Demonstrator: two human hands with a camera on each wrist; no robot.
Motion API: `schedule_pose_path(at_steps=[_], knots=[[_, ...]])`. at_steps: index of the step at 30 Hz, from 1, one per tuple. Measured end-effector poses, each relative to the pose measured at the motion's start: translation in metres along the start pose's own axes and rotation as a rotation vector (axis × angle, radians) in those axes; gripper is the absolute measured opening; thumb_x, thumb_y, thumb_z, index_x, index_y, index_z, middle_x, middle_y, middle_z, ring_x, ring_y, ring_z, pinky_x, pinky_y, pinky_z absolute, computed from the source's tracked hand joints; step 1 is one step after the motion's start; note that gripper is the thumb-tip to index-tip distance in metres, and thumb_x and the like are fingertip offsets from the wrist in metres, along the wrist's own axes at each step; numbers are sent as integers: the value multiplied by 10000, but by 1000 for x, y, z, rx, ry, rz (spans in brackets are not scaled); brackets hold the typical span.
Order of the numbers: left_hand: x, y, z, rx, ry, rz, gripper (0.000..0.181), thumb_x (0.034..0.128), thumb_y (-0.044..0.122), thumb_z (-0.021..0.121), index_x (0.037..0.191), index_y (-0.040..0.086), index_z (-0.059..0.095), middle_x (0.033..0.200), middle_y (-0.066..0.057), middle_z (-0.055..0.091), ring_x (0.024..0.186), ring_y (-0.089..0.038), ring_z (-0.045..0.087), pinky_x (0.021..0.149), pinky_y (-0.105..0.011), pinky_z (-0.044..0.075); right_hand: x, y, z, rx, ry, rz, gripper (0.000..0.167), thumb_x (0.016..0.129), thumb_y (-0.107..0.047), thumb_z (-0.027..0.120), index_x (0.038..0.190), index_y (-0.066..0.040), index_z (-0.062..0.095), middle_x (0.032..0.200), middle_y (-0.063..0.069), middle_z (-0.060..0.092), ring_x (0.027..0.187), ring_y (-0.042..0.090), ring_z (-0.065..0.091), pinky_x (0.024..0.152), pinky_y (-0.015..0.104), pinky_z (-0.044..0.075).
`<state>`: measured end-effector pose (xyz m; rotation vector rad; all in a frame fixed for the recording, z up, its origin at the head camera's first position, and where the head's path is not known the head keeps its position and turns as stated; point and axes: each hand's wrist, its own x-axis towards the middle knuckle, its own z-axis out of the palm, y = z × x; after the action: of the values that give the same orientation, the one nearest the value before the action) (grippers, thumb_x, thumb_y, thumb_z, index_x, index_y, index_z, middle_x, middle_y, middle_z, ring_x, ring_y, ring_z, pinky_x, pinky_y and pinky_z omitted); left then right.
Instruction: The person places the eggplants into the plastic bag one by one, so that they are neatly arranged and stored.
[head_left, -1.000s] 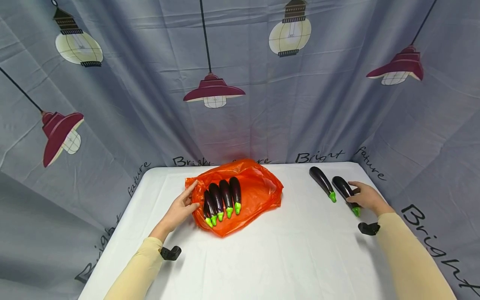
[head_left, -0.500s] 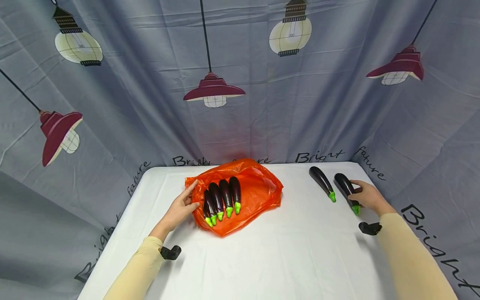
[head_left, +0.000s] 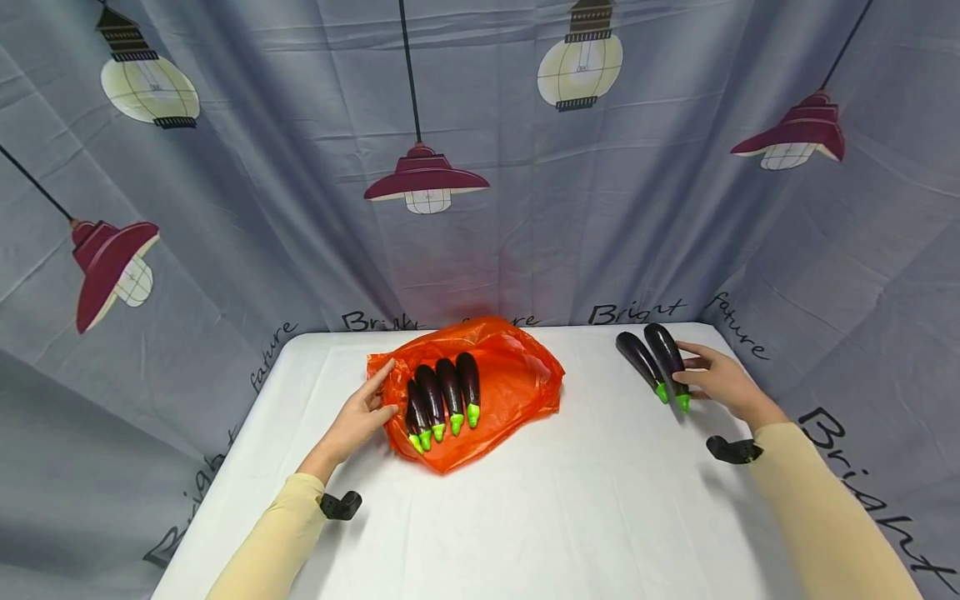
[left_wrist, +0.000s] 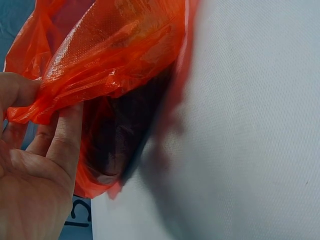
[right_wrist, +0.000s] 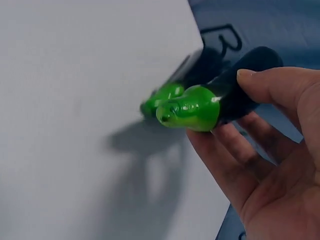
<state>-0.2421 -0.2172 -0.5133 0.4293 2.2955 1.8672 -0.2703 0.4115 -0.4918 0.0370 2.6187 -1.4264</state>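
Observation:
My left hand (head_left: pixel 358 423) pinches the left edge of an orange-red plastic bag (head_left: pixel 521 379); in the left wrist view the thumb and fingers hold its crumpled rim (left_wrist: pixel 65 95). Several dark eggplants with green stem ends lie side by side on the bag's left half, one of them an eggplant (head_left: pixel 469 379) at the row's right. At the table's far right, my right hand (head_left: pixel 723 383) grips another eggplant (head_left: pixel 666 350) between thumb and fingers. It is raised above the table, its green end (right_wrist: pixel 195 107) facing the right wrist camera. Close beside it on the left lies a second eggplant (head_left: pixel 636 357).
A white cloth covers the table (head_left: pixel 525 517). Behind and at both sides hangs a grey-blue curtain (head_left: pixel 637 208) printed with lamps and lettering. A small black device (head_left: pixel 341 506) sits at the left wrist and another black device (head_left: pixel 733 450) at the right wrist.
The right hand has lifted the right-hand eggplant and carried it left and away from me, close to the neighbouring one. The left hand and the bag have stayed nearly still.

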Motion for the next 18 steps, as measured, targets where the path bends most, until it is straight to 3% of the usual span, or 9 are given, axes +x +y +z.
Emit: schedule_pose_path(at_steps=[9,18], knots=[[-1,2,0,16,18,-15,792,995,1,609,1640,302,261,1634,-183,292,1355,-370,490,939,-240,512,8,-29,21,119,-83,-29,838,971,-185,723,1645,-131,227,1532,337,365,1279,434,532,935,508,551],[-1,2,-1,16,15,1,790,992,4,615,1641,283,261,1619,-208,314,1348,-394,492,940,-226,502,15,-46,46,258,-204,-94,844,951,-158,746,1631,-80,252,1497,315,423,1114,231,666,908,465,570]])
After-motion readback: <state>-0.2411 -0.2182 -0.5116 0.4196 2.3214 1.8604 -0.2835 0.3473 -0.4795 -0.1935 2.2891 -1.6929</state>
